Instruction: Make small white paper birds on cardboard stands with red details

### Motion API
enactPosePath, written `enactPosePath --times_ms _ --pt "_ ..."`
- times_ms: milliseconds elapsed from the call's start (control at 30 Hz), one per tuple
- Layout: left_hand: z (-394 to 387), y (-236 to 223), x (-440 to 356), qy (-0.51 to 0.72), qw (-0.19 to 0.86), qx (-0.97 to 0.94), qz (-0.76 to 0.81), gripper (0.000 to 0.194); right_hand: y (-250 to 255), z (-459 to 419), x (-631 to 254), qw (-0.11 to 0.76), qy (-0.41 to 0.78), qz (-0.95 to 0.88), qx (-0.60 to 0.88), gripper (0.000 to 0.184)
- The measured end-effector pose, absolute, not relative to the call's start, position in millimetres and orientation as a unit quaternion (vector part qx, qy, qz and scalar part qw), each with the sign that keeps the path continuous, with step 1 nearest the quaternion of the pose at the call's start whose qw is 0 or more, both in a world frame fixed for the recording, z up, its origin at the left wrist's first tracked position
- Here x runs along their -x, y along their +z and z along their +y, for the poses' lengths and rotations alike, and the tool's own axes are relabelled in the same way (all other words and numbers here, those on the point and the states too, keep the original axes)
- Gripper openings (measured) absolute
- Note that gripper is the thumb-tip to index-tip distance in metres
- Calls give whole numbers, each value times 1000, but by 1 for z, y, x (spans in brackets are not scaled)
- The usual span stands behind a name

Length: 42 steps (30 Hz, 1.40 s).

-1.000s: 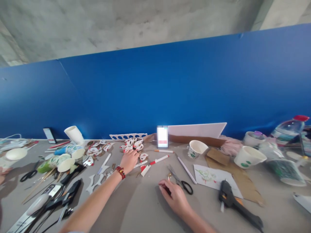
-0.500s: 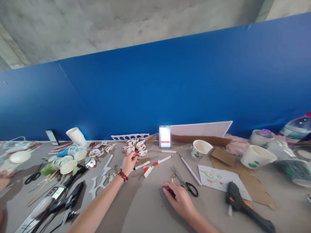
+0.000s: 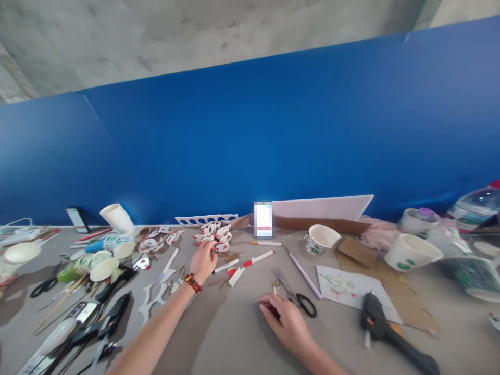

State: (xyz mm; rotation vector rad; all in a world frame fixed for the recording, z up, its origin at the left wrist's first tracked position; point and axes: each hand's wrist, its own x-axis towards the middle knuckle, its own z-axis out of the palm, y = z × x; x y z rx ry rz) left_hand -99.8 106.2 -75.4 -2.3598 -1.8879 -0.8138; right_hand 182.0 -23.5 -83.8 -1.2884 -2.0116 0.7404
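A: Which containers are surrounding the central scissors?

B: Beyond them, to the right, a patterned cup is showing its pale interior. Farther right, a green-spotted cup is opening toward the viewer, and behind it a white cup is standing with a purple object at its rim. The red-capped bottle is lying at the far right; its contents are not showing clearly. Well left of the scissors, a plain cup is leaning.

A: And the hands?

B: The left hand is touching the white-and-red cutouts, beyond and left of the scissors. Its fingers are curling; whether they are pinching one, I cannot tell. Just in front of the scissors, the right hand is resting, fingers curling and pressing together.

A: What is differing from the first frame?

B: The cutout then lying slightly apart is no longer showing there; the pieces are now clustering together.
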Motion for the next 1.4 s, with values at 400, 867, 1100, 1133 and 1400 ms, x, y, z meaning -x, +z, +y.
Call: enactPosePath --times_ms 400,867,1100,1133,1400 --pt "124 -73 93 -246 40 778 -576 13 -83 -24 -182 312 281 -763 492 20" --pt "127 -63 104 -231 34 796 -558 19 -84 -24 -183 311 280 -769 483 19" --pt "122 -58 103 -271 52 778 -564 22 -83 -27 -179 295 231 -798 472 19" --pt "121 -57 103 -280 54 776 -563 21 -81 -29 -177 290 222 -805 467 19" --pt "82 -55 90 -337 9 805 -488 14 -2 -10 -214 349 108 -806 465 17"
